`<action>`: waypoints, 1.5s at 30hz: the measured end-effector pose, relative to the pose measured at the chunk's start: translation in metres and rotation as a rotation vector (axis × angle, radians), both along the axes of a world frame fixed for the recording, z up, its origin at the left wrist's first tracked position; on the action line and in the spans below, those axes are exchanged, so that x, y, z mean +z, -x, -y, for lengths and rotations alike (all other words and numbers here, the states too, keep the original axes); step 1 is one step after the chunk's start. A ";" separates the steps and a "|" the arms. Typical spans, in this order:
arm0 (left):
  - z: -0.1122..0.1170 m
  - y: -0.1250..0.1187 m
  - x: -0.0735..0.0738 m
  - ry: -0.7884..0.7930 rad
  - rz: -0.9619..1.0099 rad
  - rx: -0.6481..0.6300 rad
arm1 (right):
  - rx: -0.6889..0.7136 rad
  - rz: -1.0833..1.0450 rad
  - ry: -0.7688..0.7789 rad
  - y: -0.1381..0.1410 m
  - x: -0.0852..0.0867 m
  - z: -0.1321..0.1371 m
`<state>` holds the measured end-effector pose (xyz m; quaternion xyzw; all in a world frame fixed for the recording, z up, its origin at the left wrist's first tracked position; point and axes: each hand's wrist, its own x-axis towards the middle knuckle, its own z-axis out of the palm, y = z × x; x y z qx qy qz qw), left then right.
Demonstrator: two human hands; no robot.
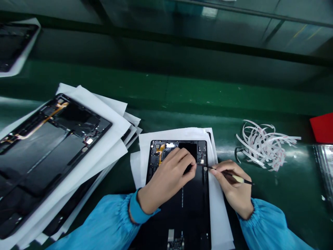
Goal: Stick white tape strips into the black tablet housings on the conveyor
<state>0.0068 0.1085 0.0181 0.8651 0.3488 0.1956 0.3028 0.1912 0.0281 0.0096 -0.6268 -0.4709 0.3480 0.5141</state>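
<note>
Below me a black tablet housing lies with its inside facing up, showing small parts and an orange flex cable near its top. My left hand is over the upper part of this housing, its thumb and fingertips pinched close together; whatever is between them is too small to make out. At the housing's right edge my right hand grips a slim black tool with a pale yellow section. The tool's dark tip points left, toward my left fingertips. White paper sheets lie under the housing.
To the left stands a stack of similar tablet housings interleaved with white sheets. Another housing lies at the far upper left. A tangle of white strips rests on the green table. A red object is at the right edge.
</note>
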 end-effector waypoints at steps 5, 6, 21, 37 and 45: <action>0.001 -0.002 0.002 -0.081 -0.021 -0.015 | 0.020 -0.014 -0.064 0.000 0.000 -0.006; 0.001 -0.002 0.002 -0.081 -0.025 -0.013 | 0.031 -0.013 -0.072 0.000 0.000 -0.008; -0.001 -0.002 0.004 -0.022 -0.054 0.015 | 0.031 0.008 -0.023 -0.004 -0.002 -0.010; -0.004 -0.007 0.006 0.172 0.020 0.072 | -0.063 0.022 -0.044 -0.011 -0.008 -0.004; 0.001 0.019 0.023 0.201 0.286 0.201 | 0.048 0.179 -0.130 -0.004 0.030 -0.008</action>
